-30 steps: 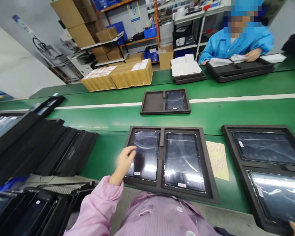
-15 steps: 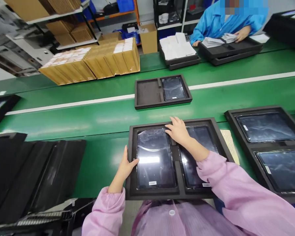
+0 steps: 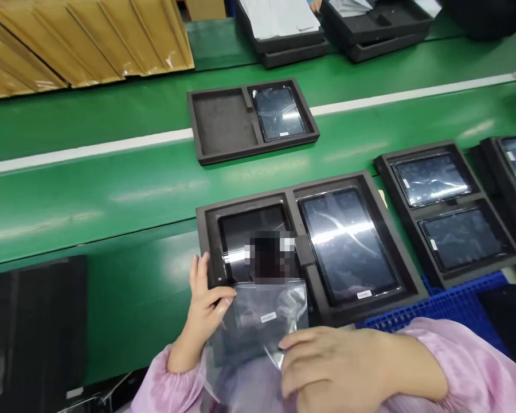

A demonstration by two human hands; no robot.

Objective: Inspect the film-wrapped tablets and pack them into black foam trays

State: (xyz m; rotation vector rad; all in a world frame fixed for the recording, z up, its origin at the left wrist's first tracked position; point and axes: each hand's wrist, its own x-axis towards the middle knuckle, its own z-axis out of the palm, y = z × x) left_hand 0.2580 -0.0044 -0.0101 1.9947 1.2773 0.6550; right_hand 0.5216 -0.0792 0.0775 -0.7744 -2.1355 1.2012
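Note:
A black foam tray (image 3: 303, 249) lies in front of me with two tablets in its compartments. The left tablet (image 3: 236, 229) has a bare, glossy upper screen; a clear plastic film (image 3: 258, 335) with a small white label covers its lower part and hangs over the tray's near edge. My left hand (image 3: 206, 304) pinches the film's upper left corner between thumb and forefinger, its other fingers raised beside the tray's left wall. My right hand (image 3: 335, 364) is closed at the film's right side, low in front. The right tablet (image 3: 348, 246) lies flat with its label showing.
Beyond, a foam tray (image 3: 226, 123) holds one tablet in its right half. Another tray (image 3: 449, 201) with two tablets stands at the right, above a blue basket (image 3: 442, 301). Black sheets (image 3: 34, 327) lie at the left; brown padded envelopes (image 3: 90, 40) stand at the back.
The film has come down off the left tablet's upper screen. My right hand has moved from the tray's top toward me, and my left hand now pinches the film. The view has shifted.

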